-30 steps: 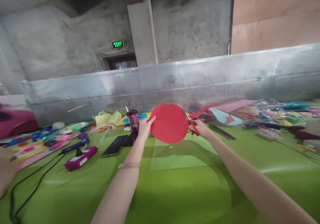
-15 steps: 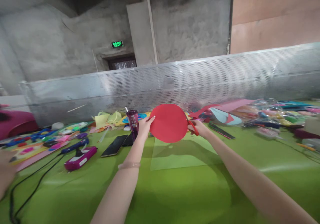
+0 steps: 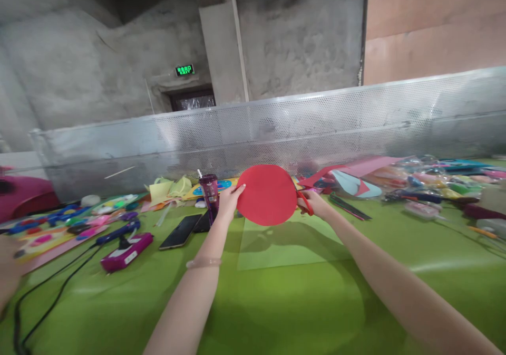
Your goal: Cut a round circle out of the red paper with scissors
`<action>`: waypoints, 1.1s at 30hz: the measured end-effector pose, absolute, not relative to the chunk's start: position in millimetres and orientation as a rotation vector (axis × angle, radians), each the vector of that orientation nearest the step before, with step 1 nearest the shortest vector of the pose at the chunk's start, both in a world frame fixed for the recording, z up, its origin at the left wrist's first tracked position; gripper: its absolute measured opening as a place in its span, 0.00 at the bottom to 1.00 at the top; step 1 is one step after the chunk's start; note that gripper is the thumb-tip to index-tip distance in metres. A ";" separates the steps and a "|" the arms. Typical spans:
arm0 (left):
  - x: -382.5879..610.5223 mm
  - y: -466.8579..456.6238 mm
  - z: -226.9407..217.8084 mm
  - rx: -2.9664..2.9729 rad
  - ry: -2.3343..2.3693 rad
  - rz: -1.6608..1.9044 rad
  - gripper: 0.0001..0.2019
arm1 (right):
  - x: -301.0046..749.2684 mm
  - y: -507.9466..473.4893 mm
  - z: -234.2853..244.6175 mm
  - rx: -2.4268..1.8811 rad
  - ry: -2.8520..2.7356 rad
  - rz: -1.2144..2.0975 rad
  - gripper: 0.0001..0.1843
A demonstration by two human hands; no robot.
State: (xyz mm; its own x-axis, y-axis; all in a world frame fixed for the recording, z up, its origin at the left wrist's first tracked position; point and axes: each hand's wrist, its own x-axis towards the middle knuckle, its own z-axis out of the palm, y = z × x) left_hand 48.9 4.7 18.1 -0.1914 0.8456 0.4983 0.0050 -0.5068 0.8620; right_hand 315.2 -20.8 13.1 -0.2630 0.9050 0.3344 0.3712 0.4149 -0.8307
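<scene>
My left hand [image 3: 230,201] pinches the left edge of a red paper disc [image 3: 266,194], thumb on the near face. The disc is roughly round and held up above the table. At its right edge, my right hand [image 3: 316,204] is closed round the handles of red-handled scissors [image 3: 305,203]. Their dark blades lie against the rim of the paper; whether they are parted is hard to make out. Beneath the disc, a pale green sheet [image 3: 253,253] lies flat on the green table [image 3: 292,302].
Left of my arm are a dark phone [image 3: 181,232], a purple cup with a straw [image 3: 209,189], and a purple power strip [image 3: 126,252] with black cords. Paper scraps and a light blue cutout [image 3: 350,184] lie right. Another person's hand [image 3: 8,270] is blurred at the left edge.
The red disc and both hands stay almost in the same place. The other person's blurred hand at the left edge has shifted slightly left.
</scene>
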 end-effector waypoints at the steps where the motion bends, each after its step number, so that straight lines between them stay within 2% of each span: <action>1: 48.7 4.8 18.1 1.458 1.016 1.763 0.17 | 314.9 -21.3 13.3 -1.105 -1.825 0.793 0.10; 33: 42.6 12.7 14.3 1.483 1.064 1.755 0.19 | 315.0 -22.5 12.4 -1.132 -1.896 0.707 0.10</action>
